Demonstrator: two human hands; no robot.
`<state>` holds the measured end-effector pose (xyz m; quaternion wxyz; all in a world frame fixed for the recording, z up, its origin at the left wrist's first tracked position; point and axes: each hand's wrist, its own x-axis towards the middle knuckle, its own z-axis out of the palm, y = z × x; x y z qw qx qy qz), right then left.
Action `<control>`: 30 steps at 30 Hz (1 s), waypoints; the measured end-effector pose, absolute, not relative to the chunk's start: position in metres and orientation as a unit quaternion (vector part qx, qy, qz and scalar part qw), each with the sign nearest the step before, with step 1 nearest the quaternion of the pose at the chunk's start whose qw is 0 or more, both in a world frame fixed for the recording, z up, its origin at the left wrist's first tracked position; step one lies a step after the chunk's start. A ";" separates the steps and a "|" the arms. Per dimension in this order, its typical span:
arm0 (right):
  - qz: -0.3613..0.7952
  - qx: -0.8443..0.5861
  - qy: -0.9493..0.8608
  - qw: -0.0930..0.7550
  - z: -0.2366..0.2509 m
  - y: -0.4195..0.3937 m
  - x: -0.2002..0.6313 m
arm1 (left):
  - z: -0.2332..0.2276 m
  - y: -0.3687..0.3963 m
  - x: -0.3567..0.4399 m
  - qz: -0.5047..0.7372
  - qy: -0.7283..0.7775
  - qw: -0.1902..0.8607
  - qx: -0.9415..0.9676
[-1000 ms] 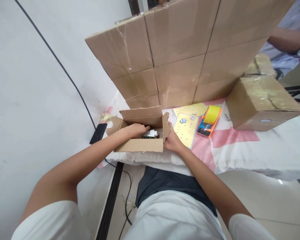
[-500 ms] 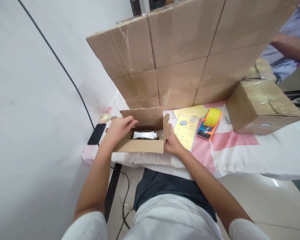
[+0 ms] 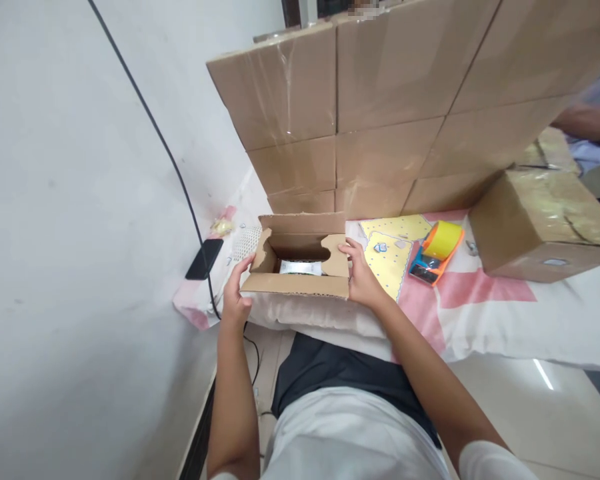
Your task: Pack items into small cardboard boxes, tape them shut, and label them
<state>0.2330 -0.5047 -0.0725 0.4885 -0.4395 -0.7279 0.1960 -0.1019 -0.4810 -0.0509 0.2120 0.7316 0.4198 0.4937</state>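
Observation:
An open cardboard box [image 3: 297, 285] sits at the table's near edge, its long front and back flaps spread and its short end flaps leaning inward. Inside lies a white tube [image 3: 301, 267], partly hidden by the walls and right flap. My left hand [image 3: 237, 297] grips the box's left end, fingers along the side and thumb low near the front corner. At the opposite end my right hand [image 3: 361, 273] has its fingers on the right short flap and its palm against the side.
A black phone [image 3: 205, 259] lies left by a hanging cable [image 3: 170, 157]. Right of the box are yellow dotted sheets [image 3: 387, 257] and a tape dispenser [image 3: 437, 253]. A closed carton [image 3: 545, 223] stands farther right. Tall taped cardboard [image 3: 390, 87] rises behind; a person's arm [image 3: 587, 123] shows beyond.
My left hand has moved from above the box's opening to its left end. Both short flaps now lean inward over the opening. The camera view has shifted left.

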 end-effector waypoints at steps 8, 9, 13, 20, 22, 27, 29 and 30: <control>0.326 -0.397 -0.674 0.531 -0.045 -0.493 0.237 | -0.044 -0.471 -0.070 0.570 0.530 0.228 0.584; 0.322 -0.401 -0.666 0.540 -0.041 -0.491 0.237 | -0.043 -0.471 -0.068 0.569 0.530 0.237 0.582; 0.244 -0.419 -0.695 0.531 -0.030 -0.490 0.232 | -0.029 -0.473 -0.064 0.535 0.543 0.233 0.604; 0.141 -0.440 -0.716 0.524 -0.041 -0.493 0.230 | -0.001 -0.494 -0.027 0.333 0.517 0.056 0.787; 0.137 -0.432 -0.716 0.531 -0.043 -0.493 0.230 | 0.001 -0.499 -0.015 0.284 0.530 0.038 0.798; 0.118 -0.441 -0.727 0.513 -0.039 -0.494 0.230 | 0.005 -0.503 -0.005 0.238 0.558 0.017 0.795; 0.112 -0.450 -0.731 0.500 -0.037 -0.494 0.228 | 0.006 -0.502 -0.006 0.234 0.559 0.018 0.795; 0.110 -0.456 -0.732 0.495 -0.036 -0.495 0.227 | 0.006 -0.502 -0.007 0.236 0.560 0.019 0.794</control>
